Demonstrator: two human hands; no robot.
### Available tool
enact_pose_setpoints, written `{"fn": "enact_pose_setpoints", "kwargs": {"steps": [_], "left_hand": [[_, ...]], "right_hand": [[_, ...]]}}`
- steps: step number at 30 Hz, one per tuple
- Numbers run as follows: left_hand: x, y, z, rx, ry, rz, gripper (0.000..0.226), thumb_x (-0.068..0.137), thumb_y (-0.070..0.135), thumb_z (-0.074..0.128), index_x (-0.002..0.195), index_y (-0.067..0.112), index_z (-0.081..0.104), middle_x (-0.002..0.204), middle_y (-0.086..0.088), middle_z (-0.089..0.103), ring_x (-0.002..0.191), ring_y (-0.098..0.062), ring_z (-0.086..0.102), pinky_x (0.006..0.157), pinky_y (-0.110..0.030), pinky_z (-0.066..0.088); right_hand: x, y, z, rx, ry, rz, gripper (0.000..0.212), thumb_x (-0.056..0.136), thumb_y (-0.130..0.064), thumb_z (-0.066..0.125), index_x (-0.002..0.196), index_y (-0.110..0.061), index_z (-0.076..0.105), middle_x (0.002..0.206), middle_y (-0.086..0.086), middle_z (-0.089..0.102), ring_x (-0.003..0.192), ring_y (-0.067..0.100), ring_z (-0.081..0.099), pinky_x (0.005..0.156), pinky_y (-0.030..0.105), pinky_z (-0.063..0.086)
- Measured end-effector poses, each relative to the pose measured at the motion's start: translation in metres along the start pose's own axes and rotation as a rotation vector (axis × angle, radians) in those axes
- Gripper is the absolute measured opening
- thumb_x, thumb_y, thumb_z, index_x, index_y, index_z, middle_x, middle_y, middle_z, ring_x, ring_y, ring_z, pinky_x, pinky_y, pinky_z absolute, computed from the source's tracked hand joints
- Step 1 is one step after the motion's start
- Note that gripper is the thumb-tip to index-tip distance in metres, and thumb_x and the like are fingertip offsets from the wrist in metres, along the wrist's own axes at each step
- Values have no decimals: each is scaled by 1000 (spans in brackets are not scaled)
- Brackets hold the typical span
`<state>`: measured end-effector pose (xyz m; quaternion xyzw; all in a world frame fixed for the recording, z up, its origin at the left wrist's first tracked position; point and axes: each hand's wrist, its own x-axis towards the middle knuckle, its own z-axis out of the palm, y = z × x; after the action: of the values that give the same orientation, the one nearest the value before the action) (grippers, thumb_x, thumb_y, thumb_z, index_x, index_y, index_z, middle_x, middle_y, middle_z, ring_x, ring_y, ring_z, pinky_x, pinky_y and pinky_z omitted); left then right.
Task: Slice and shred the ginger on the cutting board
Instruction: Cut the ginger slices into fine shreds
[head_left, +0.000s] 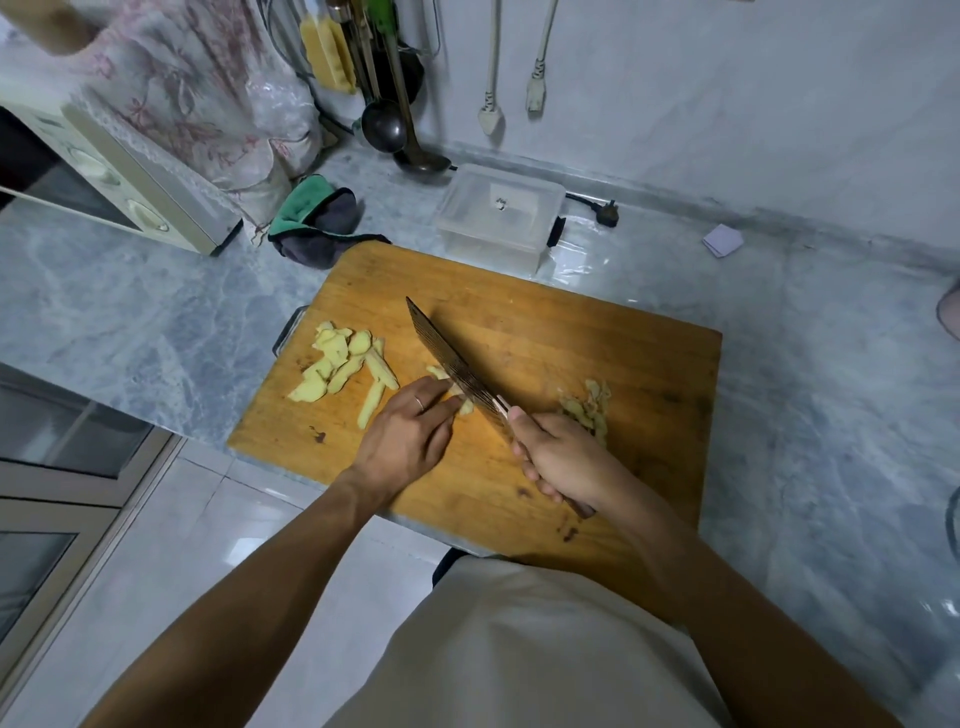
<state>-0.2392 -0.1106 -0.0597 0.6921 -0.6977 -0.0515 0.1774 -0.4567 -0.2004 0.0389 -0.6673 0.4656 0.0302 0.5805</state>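
Here right hand (558, 457) grips knife (452, 358), left hand (410, 436) pins ginger (462, 400).

Pale yellow ginger slices (343, 366) lie on an orange-brown wooden cutting board (571, 332) atop a grey-blue marbled counter (156, 312), beside a knife (457, 371) whose dark blade bears a wavy pattern.

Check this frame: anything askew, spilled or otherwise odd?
One thing: the cutting board overhangs the counter edge at its near side, toward the person. Otherwise nothing stands out; the ginger slices lie on the board.
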Motion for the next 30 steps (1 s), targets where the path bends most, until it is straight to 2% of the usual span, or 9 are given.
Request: {"fn": "enact_pose_setpoints", "kwargs": {"steps": [4,8,12,17,21,24,26,30], "left_hand": [[1,-6,-2,-58,-23,33,33,97,21,53,126,11,66,134,-13,59,128,-32,52,104,-50,44],[1,-14,-6,-118,-51,64,35,98,23,50,128,12,65,139,-12,57,131,-28,51,110,-48,40],[-2,-13,-3,-129,-28,64,36,97,22,49,128,12,65,140,-12,56,131,-28,51,114,-47,35],[-3,-13,1,-141,-8,48,38,96,20,48,127,10,66,139,-12,57,132,-29,51,114,-49,35],[-2,-12,1,-140,-3,43,39,94,20,48,125,10,68,138,-14,58,130,-31,52,113,-50,35],[-3,-13,3,-142,4,34,38,93,20,49,124,10,69,137,-14,59,130,-31,53,113,-50,36],[-3,-15,5,-142,6,31,37,93,20,50,123,11,69,136,-14,60,131,-30,52,113,-50,36],[-3,-18,8,-140,-5,42,37,93,21,50,123,11,69,136,-14,60,133,-30,50,114,-50,35]], "right_hand": [[-4,-3,3,-5,30,-22,52,106,-53,33,80,-15,55,62,1,54,40,7,45,42,24,37],[-7,-4,6,-65,53,-57,58,105,-56,32,82,-10,59,64,3,57,40,2,47,50,27,39],[-6,-2,9,-103,78,-77,67,105,-56,31,91,3,61,68,7,57,51,11,50,58,32,41],[-6,-4,18,-88,95,-87,68,106,-54,30,88,5,59,66,8,54,52,13,48,60,37,41],[-8,-5,22,-77,94,-87,63,107,-51,30,83,0,60,62,3,52,51,10,46,60,34,40],[-9,-4,26,-115,104,-97,61,108,-49,28,83,-4,61,65,1,55,58,11,51,61,30,41],[-10,-4,29,-152,112,-117,57,108,-49,28,76,-12,57,67,-1,55,63,12,53,62,32,40],[-10,-6,32,-195,121,-136,54,109,-46,29,66,-18,47,63,-3,50,60,10,49,57,30,35]]}}
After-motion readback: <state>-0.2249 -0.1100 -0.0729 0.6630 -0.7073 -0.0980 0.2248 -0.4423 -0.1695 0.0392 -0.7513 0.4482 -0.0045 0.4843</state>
